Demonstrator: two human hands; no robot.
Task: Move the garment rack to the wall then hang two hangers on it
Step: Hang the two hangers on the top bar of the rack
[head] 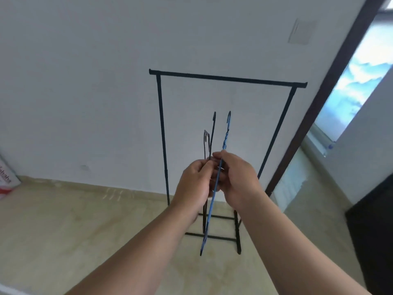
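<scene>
A black garment rack (227, 78) stands against the white wall, its top bar bare. In front of it I hold two hangers edge-on, hooks pointing up, below the bar. My left hand (194, 182) grips the black hanger (209, 143). My right hand (239, 177) pinches the blue wire hanger (225, 141), whose lower end reaches down between my forearms. The two hands touch each other at the fingertips.
A dark door frame (331, 90) rises just right of the rack, with a bright window (361, 81) beyond it. A red and white box (6, 177) leans on the wall at the far left. Beige tiled floor (85, 220) spreads below. A dark object (376, 231) stands at the right edge.
</scene>
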